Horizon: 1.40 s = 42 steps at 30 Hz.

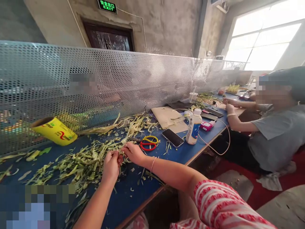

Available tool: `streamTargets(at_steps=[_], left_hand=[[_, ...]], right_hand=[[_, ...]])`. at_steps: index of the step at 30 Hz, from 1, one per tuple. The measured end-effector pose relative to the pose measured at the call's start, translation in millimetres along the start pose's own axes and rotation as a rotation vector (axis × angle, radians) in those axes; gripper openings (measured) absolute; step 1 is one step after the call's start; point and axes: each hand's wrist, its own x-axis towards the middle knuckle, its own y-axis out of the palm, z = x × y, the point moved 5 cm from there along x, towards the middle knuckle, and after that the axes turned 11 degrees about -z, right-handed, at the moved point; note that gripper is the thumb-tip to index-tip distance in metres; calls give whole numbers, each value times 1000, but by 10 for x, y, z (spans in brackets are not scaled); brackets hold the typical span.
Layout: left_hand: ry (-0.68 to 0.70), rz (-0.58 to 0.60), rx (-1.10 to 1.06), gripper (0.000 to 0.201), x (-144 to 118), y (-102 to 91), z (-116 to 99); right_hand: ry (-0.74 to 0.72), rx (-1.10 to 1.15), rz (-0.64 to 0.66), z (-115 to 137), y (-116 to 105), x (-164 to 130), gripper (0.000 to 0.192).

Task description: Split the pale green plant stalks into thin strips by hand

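Head view
Leaves: a heap of pale green strips (81, 162) on the blue counter (190, 152), spreading from 9 to 12 o'clock of the hands.
Left hand (111, 165): fingers curled and pinched on a strip at the heap's edge, forearm rising from 6 o'clock.
Right hand (133, 152): just beside the left, almost touching, fingertips closed on the same strands; a thin band at the wrist, striped sleeve behind.
Scissors (148, 143): red and yellow loops, at 2 o'clock of the right hand.
Phone (172, 137): flat, dark, past the scissors.
Bottle (193, 126): white plastic, upright.
Roll (54, 130): yellow, lying on its side by the perforated metal screen (119, 79).
Co-worker: a seated person (276, 127) at 3 o'clock.
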Motion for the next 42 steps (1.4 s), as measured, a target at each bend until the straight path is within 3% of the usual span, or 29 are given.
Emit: streamTargets(at_steps=[9, 13, 20, 23, 30, 32, 36, 42], left_hand=[[165, -2, 117, 37, 179, 2, 67], [264, -18, 250, 21, 174, 63, -5], [176, 18, 112, 16, 105, 96, -76], [200, 28, 125, 17, 64, 82, -100], [488, 13, 282, 14, 23, 145, -479], [506, 25, 279, 13, 40, 176, -533], [524, 17, 327, 15, 98, 193, -452], [481, 120, 360, 18, 153, 185, -264]], right_hand=[[48, 140, -34, -98, -11, -13, 20], [86, 181, -79, -227, -38, 57, 22], [52, 287, -34, -159, 11, 118, 30], [76, 314, -41, -111, 12, 78, 28], [19, 284, -74, 73, -100, 296, 31], [-35, 242, -68, 121, -130, 379, 30], [-56, 234, -128, 31, -124, 417, 28], [95, 352, -89, -212, 9, 350, 27]])
